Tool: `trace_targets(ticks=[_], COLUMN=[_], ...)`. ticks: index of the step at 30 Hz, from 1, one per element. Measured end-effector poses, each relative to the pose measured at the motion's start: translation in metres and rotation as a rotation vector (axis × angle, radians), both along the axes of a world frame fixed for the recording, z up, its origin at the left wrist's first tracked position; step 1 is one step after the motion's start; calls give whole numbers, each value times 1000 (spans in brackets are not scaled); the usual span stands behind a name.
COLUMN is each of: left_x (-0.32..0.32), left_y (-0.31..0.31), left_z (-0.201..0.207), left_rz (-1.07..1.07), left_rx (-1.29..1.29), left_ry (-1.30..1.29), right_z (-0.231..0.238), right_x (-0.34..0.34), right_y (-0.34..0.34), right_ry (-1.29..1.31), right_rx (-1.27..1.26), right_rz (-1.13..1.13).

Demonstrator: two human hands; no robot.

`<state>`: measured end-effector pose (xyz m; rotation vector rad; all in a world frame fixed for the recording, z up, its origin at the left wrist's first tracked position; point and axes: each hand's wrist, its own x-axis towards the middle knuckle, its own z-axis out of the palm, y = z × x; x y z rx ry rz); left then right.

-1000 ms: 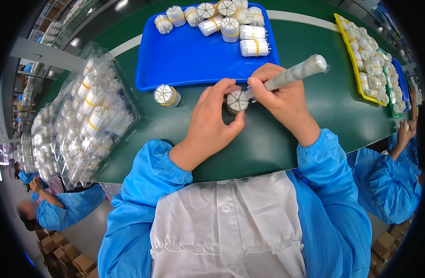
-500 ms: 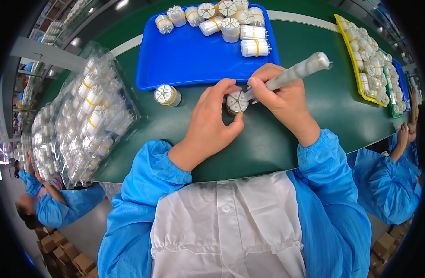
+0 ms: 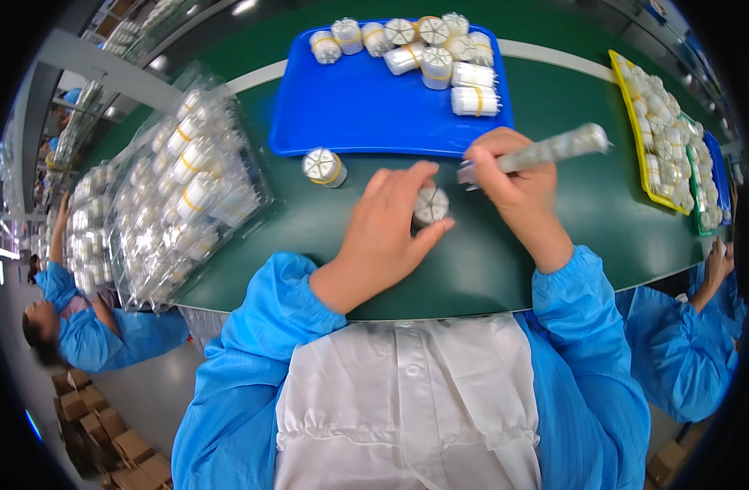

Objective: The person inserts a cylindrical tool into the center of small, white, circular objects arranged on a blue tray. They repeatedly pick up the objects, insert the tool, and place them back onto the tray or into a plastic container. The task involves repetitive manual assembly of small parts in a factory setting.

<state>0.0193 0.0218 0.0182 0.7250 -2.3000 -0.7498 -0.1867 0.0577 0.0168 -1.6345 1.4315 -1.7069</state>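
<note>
My left hand (image 3: 378, 233) curls its thumb and fingers round a short cylinder (image 3: 431, 207) standing on the green table. Its round top is split into white wedge-shaped segments. My right hand (image 3: 515, 181) grips a thick pen-like tool (image 3: 564, 147) wrapped in translucent film. The tool's tip hangs to the right of the cylinder, apart from it. Left of my left hand stands a similar white bundle (image 3: 324, 167) with a yellow band round it. Beyond my hands lies a blue tray (image 3: 350, 118), with several banded white bundles grouped along its far and right sides.
At the left, clear plastic trays (image 3: 178, 196) hold many white bundles. A yellow tray (image 3: 636, 131) with more bundles lies at the far right, beside green and blue ones. Co-workers in blue sleeves sit at both sides. Cardboard boxes (image 3: 113, 433) stand on the floor.
The tool's tip has come off the top of the cylinder and moved right with my right hand. My left hand stays round the cylinder. The whole view has shifted slightly.
</note>
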Motion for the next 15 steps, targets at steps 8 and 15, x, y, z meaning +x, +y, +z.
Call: trace_targets(ticks=[8,15], left_x=[70,62], left_y=[-1,-36], left_z=[11,20], left_rz=[433,505], left_rx=[-177,-299], left_ry=[-147,-402], right_z=[7,7], right_x=[10,10], right_y=[6,9], right_ry=[118,152], right_rx=[73,154], right_rz=[34,-28])
